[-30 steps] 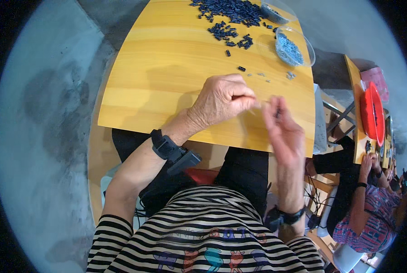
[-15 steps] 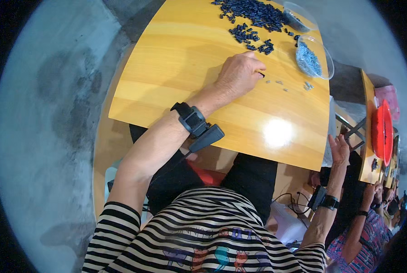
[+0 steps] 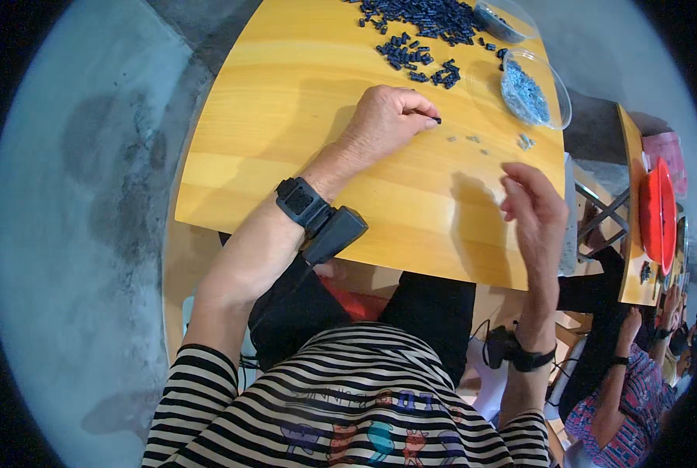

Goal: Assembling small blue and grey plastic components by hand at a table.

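Note:
My left hand (image 3: 386,123) is over the middle of the wooden table, thumb and fingers pinching a small black cylindrical piece (image 3: 439,121). Its tip sticks out to the right. Above the table's right side hovers my right hand (image 3: 537,209), fingers loosely bent and apart, slightly blurred, with nothing visible in them. Between the hands lie a few tiny pale pieces (image 3: 473,139) and a little clump of similar pieces (image 3: 526,142). Beyond the left hand are small groups of black cylindrical pieces (image 3: 405,54) and a larger black pile (image 3: 430,19).
A clear plastic bowl (image 3: 560,93) of light-blue small pieces stands at the table's right edge. Behind it is another clear bowl (image 3: 532,30) with dark contents. At far right, a second table (image 3: 635,292) carries a red basin (image 3: 659,214); a co-worker's patterned sleeve (image 3: 637,390) is near it.
My right hand has risen from beside the table's right edge and moved inward over the tabletop. My left hand, still pinching the black piece, has shifted slightly left and turned.

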